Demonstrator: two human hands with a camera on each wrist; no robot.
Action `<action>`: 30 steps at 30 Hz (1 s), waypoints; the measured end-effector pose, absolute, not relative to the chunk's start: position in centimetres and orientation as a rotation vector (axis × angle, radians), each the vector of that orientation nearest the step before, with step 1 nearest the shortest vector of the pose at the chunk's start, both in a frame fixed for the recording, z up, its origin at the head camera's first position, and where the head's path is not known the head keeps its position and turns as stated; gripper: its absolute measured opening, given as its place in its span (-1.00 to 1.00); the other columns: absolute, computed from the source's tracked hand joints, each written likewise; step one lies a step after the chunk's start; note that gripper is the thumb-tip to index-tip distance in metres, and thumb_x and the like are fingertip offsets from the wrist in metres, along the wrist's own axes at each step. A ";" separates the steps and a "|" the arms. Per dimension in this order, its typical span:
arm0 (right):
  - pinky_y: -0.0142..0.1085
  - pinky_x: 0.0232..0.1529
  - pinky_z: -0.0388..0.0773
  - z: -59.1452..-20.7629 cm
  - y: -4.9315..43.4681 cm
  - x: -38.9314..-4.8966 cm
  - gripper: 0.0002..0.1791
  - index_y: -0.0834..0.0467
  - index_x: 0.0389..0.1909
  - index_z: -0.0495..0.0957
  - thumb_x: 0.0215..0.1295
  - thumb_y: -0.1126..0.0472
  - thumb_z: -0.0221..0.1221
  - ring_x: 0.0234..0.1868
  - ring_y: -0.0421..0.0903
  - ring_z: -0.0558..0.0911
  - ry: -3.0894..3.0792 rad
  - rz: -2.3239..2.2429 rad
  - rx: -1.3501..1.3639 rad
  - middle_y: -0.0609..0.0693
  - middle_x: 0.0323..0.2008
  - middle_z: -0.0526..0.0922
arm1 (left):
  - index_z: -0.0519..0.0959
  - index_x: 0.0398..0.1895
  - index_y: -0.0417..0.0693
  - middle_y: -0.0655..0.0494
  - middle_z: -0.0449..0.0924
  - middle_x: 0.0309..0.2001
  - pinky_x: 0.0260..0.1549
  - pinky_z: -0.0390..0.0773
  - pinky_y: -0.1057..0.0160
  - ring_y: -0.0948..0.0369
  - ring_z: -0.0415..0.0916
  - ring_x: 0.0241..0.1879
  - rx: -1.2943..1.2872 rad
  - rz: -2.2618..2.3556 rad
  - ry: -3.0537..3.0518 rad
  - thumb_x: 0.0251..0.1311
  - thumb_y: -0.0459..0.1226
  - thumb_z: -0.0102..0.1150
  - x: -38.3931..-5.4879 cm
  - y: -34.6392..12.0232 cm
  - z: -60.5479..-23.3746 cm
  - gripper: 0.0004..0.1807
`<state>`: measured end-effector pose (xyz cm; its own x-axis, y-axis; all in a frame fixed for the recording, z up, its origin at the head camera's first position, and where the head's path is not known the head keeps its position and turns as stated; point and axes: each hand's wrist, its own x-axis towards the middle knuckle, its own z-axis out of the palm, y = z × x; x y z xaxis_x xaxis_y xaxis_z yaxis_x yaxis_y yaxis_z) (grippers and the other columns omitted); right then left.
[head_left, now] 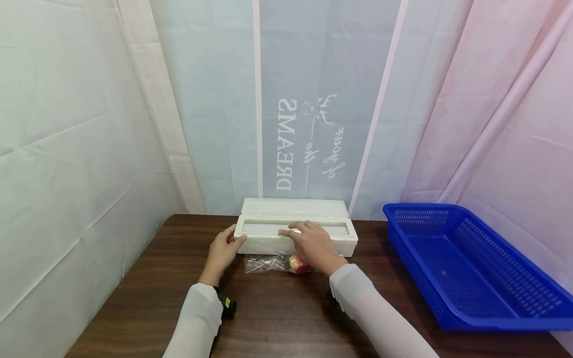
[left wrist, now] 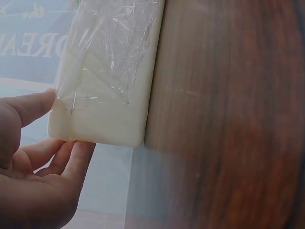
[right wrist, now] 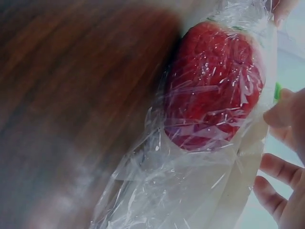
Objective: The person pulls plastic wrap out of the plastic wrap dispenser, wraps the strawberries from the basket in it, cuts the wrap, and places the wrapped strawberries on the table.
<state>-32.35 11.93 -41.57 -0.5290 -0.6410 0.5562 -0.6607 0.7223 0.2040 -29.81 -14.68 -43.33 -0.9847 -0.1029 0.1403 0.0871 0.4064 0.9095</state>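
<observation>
A white cling film dispenser box lies near the back of the table, its lid raised behind it. My left hand grips the box's left end, thumb on the front edge and fingers round the end. With bent fingers, my right hand holds a small green slide cutter at the box's front top edge. In front of the box lies a red-and-cream fruit with green at one end, covered in crinkled clear film. From the head view, my right hand partly hides the fruit.
On the right of the brown wooden table stands a blue perforated plastic basket. A printed cloth curtain hangs right behind the box, and pale cloth walls border both sides.
</observation>
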 end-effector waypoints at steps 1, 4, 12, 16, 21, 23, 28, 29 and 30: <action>-0.21 -0.14 0.57 -41.5 11.9 -32.4 -0.43 -0.26 0.11 0.51 0.06 0.27 0.12 -0.07 -0.08 0.50 -2.300 0.054 0.978 -0.11 -0.01 0.58 | 0.22 0.36 -0.10 -0.18 0.22 0.32 0.16 0.36 -0.06 -0.02 0.25 0.22 0.011 -1.623 -2.481 0.23 -0.05 0.14 -29.8 -14.7 -43.3 -0.32; -0.18 -0.13 0.56 -41.4 11.8 -32.3 -0.51 -0.23 0.10 0.52 0.11 0.19 0.08 -0.09 -0.07 0.51 -2.295 0.092 0.970 -0.08 -0.02 0.59 | 0.23 0.35 -0.10 -0.18 0.23 0.32 0.16 0.37 -0.07 -0.03 0.26 0.21 0.013 -1.625 -2.478 0.22 -0.05 0.15 -29.9 -14.8 -43.2 -0.32; -0.16 -0.15 0.57 -41.0 10.9 -31.6 -0.70 0.09 -0.02 0.60 0.22 0.15 0.19 -0.19 -0.07 0.49 -2.277 0.373 0.949 -0.01 -0.19 0.61 | 0.22 0.36 -0.07 -0.16 0.25 0.32 0.16 0.37 -0.08 -0.02 0.25 0.22 0.005 -1.619 -2.494 0.22 -0.02 0.13 -30.0 -14.8 -43.5 -0.31; -0.20 -0.17 0.60 -40.8 10.1 -31.3 -0.75 0.21 -0.14 0.62 0.14 0.25 0.27 -0.19 -0.09 0.51 -2.217 0.521 0.985 0.02 -0.28 0.61 | 0.23 0.36 -0.08 -0.15 0.27 0.30 0.16 0.37 -0.07 0.00 0.27 0.21 0.000 -1.623 -2.485 0.22 -0.02 0.14 -30.1 -14.8 -43.7 -0.31; -0.24 -0.17 0.61 -41.0 9.3 -31.0 -0.73 0.19 -0.17 0.62 0.13 0.16 0.30 -0.17 -0.09 0.52 -2.251 0.481 0.920 0.01 -0.27 0.60 | 0.21 0.36 -0.10 -0.18 0.19 0.33 0.16 0.37 -0.07 -0.02 0.24 0.22 0.010 -1.612 -2.492 0.21 -0.01 0.14 -30.1 -14.6 -43.6 -0.29; -0.25 -0.20 0.62 -41.1 9.1 -31.0 -0.71 0.16 -0.17 0.62 0.14 0.10 0.29 -0.17 -0.10 0.52 -2.285 0.447 0.885 0.00 -0.26 0.60 | 0.21 0.37 -0.09 -0.17 0.18 0.34 0.16 0.37 -0.06 -0.02 0.24 0.23 0.015 -1.610 -2.497 0.21 -0.01 0.14 -30.1 -14.6 -43.6 -0.28; -0.23 -0.25 0.63 -41.3 8.8 -31.2 -0.72 0.16 -0.23 0.62 0.14 0.05 0.29 -0.23 -0.10 0.53 -2.319 0.422 0.843 0.00 -0.32 0.59 | 0.21 0.36 -0.10 -0.17 0.24 0.32 0.16 0.37 -0.07 -0.01 0.25 0.22 0.010 -1.604 -2.499 0.21 -0.02 0.14 -30.1 -14.7 -43.7 -0.29; -0.23 -0.26 0.62 -41.4 8.7 -31.2 -0.73 0.16 -0.26 0.61 0.13 0.05 0.29 -0.24 -0.09 0.53 -2.320 0.427 0.842 0.00 -0.33 0.58 | 0.21 0.36 -0.10 -0.17 0.25 0.31 0.15 0.37 -0.07 -0.02 0.25 0.22 0.008 -1.600 -2.500 0.22 -0.02 0.14 -30.1 -14.8 -43.7 -0.29; -0.22 -0.27 0.62 -41.3 8.7 -31.3 -0.73 0.16 -0.27 0.61 0.13 0.05 0.29 -0.26 -0.09 0.53 -2.323 0.428 0.839 0.00 -0.34 0.58 | 0.21 0.36 -0.10 -0.18 0.26 0.30 0.15 0.38 -0.08 -0.02 0.26 0.21 0.007 -1.598 -2.499 0.22 -0.02 0.14 -30.1 -14.8 -43.7 -0.30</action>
<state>-31.27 8.69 -41.34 -0.6029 -0.4587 0.6528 -0.6611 0.7452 -0.0869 -30.11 -14.77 -43.67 -0.9847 -0.0980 0.1440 0.0896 0.4242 0.9011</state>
